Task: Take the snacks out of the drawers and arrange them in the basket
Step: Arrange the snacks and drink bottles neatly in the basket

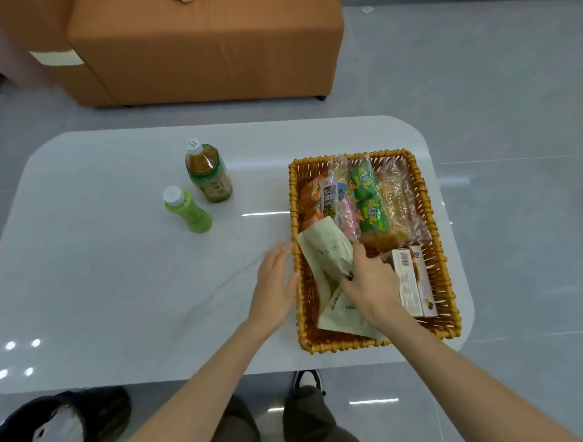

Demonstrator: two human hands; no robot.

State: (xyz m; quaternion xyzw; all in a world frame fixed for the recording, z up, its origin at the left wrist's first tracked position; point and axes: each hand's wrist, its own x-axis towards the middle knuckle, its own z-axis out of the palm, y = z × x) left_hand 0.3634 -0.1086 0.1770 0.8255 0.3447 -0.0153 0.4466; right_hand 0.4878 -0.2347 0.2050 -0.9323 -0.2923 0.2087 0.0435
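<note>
A woven wicker basket [445, 271] stands on the right part of the white table. Several wrapped snacks lie in its far half, among them green packets [368, 198] and a clear-wrapped pastry [397, 200]. A pale box [413, 279] lies along the right wall. Two pale green pouches lie in the near left part: one [326, 249] tilted up, another [344, 316] flat below it. My right hand [368, 281] is inside the basket and grips the upper pouch at its lower edge. My left hand [276, 284] rests with straight fingers against the basket's outer left wall.
Two bottles stand left of the basket: a tea bottle [209, 174] and a small green bottle [187, 209]. An orange sofa [205, 48] lies beyond the white table [103, 277]. A dark bin with a white bag [59, 427] sits on the floor at the near left.
</note>
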